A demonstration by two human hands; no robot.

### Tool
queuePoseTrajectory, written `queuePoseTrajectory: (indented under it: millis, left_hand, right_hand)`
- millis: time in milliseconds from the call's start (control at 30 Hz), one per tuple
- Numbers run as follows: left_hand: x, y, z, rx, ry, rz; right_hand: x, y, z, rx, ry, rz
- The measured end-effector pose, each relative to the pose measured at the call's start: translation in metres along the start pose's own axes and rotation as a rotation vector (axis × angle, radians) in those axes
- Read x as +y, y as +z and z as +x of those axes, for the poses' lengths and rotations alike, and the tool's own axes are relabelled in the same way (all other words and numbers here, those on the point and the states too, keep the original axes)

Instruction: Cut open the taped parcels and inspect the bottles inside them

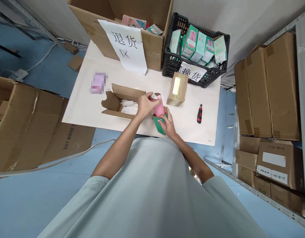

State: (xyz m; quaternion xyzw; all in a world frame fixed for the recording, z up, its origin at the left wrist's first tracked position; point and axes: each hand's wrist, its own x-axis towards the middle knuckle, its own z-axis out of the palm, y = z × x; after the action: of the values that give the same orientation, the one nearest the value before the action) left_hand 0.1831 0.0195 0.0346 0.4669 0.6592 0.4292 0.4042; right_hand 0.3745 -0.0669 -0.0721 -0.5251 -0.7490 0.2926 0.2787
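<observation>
A pink bottle [159,109] with a silvery top stands above a small green box [158,125] at the table's front edge; its lower end is at the box's open top. My left hand [145,105] is closed on the bottle's upper part. Around the right side of the green box curls my right hand [168,125], its fingers also close to the bottle's base. Just left of my hands lies an opened cardboard box [110,103] with white wrapped packets [129,107] inside.
Behind are a large carton [152,49] with a paper sign and a black crate [168,66] of green-white boxes. A taped carton [183,87] and a red-black utility knife [199,114] lie to the right. Shelves with cartons [281,89] stand right; a cardboard box [30,125] stands left.
</observation>
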Motion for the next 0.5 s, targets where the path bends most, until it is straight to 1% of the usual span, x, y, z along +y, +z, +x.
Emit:
queuePoseTrajectory:
  millis: [133,267,367,500]
  left_hand:
    - [-0.011,0.013,-0.015,-0.094,0.043,0.129]
    - [-0.021,0.020,-0.024,-0.270,0.114,0.183]
    - [-0.025,0.021,-0.025,-0.403,0.143,0.198]
    - [-0.028,0.019,-0.017,-0.544,0.151,0.281]
  right_hand:
    - [0.008,-0.006,-0.003,-0.028,0.007,-0.033]
    - [0.013,-0.014,-0.005,-0.031,-0.009,-0.010]
    - [0.014,-0.021,-0.009,-0.061,-0.023,-0.029]
    - [0.017,-0.027,-0.015,-0.108,-0.070,-0.048]
